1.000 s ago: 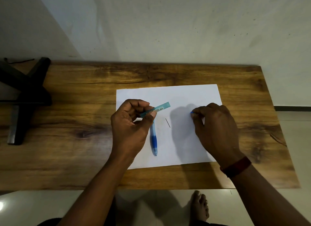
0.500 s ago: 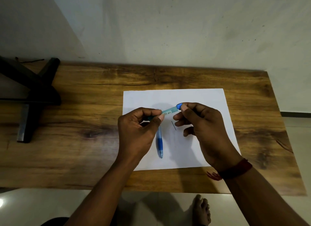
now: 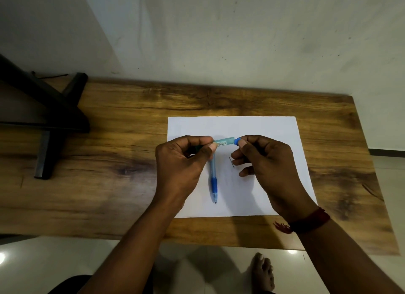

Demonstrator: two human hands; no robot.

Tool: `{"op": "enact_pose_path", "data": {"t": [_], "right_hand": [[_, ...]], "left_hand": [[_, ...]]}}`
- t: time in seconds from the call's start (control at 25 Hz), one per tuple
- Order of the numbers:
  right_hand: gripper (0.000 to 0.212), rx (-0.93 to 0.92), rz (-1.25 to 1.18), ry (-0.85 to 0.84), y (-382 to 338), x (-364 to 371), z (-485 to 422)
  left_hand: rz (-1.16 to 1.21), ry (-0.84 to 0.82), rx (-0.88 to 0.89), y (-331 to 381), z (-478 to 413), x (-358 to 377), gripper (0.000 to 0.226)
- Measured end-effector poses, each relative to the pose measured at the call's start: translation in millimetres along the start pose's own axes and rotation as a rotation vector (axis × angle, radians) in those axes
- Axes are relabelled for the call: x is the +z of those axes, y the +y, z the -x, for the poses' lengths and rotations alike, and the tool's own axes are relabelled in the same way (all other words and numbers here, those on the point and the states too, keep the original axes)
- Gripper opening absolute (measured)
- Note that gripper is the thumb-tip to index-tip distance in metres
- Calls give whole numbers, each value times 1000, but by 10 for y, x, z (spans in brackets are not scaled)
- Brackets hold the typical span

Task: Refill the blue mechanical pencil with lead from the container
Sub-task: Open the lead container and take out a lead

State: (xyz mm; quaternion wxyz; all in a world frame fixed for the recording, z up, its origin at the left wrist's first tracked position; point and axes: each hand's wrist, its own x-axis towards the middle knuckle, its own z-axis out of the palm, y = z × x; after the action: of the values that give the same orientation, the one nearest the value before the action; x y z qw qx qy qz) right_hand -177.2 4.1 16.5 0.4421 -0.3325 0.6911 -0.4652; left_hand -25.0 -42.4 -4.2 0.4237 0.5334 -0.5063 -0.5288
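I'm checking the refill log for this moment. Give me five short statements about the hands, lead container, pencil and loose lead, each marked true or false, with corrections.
1. The left hand holds the teal lead container. True.
2. The right hand pinches the blue cap at the container's end. True.
3. The blue mechanical pencil is held in the right hand. False: it lies on the white paper.
4. A loose lead lies on the paper beside the pencil. True.
5. The paper hangs off the wooden table. False: it lies fully on the table.
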Motion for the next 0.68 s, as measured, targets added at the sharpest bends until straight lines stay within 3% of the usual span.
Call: {"op": "enact_pose_path", "data": {"t": [0.48,0.68], "right_hand": [[13,38,-75,-22,-161,-131,104],[15,59,-116,-15,-207,-91,119]], "left_hand": [[-1,-65,-29,97,56,27,13],[110,-41,-77,133,70,38,13]]}}
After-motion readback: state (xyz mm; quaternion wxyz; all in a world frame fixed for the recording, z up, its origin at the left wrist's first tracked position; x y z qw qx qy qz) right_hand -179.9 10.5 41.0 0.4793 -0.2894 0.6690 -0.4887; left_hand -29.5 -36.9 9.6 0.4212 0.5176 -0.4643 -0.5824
